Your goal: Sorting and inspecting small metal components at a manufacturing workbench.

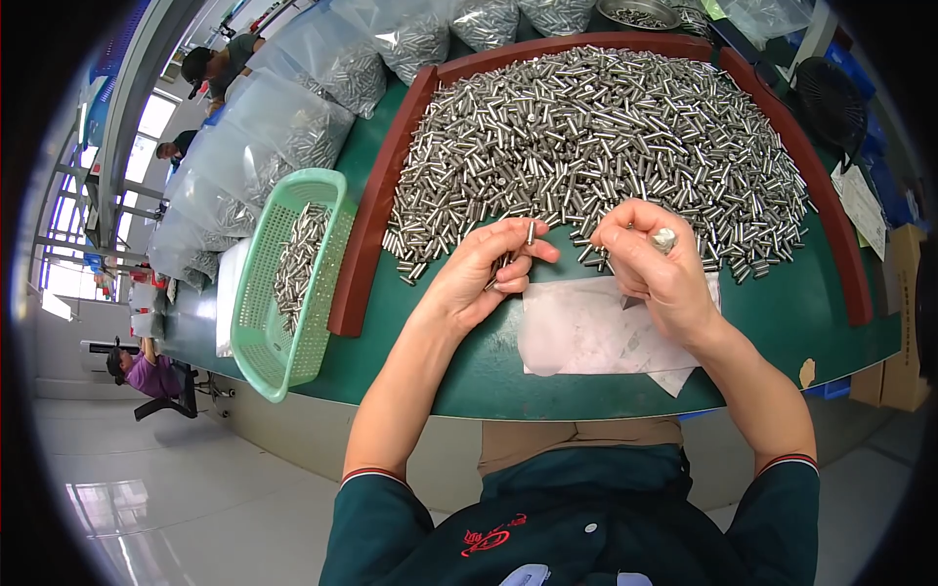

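Dark green shirt cloth (596, 488) lies nearest the camera, with both bare forearms reaching out over the green desk (459, 396). Left hand (469, 273): curled narrow, one metal pin (531, 232) standing up at its fingertips and a few more gathered in its bent fingers. Right hand (664, 278): curled closed around a pale, shiny thing (663, 239) that I cannot make out. Both hover at the near edge of the pin heap (606, 137), above a white cloth (586, 342) spread on the desk.

Such smooth, short pins probably roll easily, so a light pinch, low over the cloth, should suit; squeezing too many at once may spill some.

A red-brown wooden border (376, 215) stands between the left hand and the green basket (322, 313), which holds more pins; a reach there must clear it. Filled plastic bags (322, 127) line the far left, and a black fan (831, 98) stands beyond the border's right side.
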`<state>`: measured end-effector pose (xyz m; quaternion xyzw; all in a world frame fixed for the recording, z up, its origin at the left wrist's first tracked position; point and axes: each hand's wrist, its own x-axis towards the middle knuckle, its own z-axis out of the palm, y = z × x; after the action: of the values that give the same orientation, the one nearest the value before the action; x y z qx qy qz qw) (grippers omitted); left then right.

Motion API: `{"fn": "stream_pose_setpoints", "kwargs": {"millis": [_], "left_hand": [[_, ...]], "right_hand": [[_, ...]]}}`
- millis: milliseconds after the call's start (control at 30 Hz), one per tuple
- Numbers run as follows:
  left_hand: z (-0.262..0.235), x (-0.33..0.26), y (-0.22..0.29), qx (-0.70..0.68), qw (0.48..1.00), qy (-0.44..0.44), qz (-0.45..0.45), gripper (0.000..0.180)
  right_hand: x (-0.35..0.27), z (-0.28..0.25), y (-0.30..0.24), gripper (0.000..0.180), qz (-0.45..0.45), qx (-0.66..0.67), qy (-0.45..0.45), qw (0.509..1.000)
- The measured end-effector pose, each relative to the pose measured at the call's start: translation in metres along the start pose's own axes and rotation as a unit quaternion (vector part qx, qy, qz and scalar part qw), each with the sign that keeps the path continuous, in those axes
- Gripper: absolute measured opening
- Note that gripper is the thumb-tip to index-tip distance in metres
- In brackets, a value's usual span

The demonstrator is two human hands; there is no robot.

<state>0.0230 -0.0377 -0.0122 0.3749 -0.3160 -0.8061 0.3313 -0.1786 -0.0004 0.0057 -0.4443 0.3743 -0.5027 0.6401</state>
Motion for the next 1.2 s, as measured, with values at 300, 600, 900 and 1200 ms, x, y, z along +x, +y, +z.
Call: {"fn": "stream_pose_setpoints", "kwargs": {"millis": [300, 600, 900, 1200], "left_hand": [[-0.007, -0.009, 0.008, 0.375, 0.908, 0.118, 0.148, 0.028], [0.008, -0.018, -0.003, 0.692, 0.679, 0.166, 0.183, 0.015], [0.005, -0.020, 0.003, 0.673, 0.702, 0.139, 0.184, 0.016], [-0.007, -0.011, 0.001, 0.000, 0.999, -0.049, -0.001, 0.008]], "right_hand": [[0.001, -0.001, 0.001, 0.010, 0.001, 0.008, -0.007, 1.000], [0.001, -0.003, 0.001, 0.012, 0.001, 0.010, -0.006, 1.000], [0.001, -0.002, -0.001, 0.013, 0.002, 0.010, -0.009, 1.000], [0.001, -0.002, 0.001, 0.012, -0.001, 0.017, -0.008, 1.000]]}}
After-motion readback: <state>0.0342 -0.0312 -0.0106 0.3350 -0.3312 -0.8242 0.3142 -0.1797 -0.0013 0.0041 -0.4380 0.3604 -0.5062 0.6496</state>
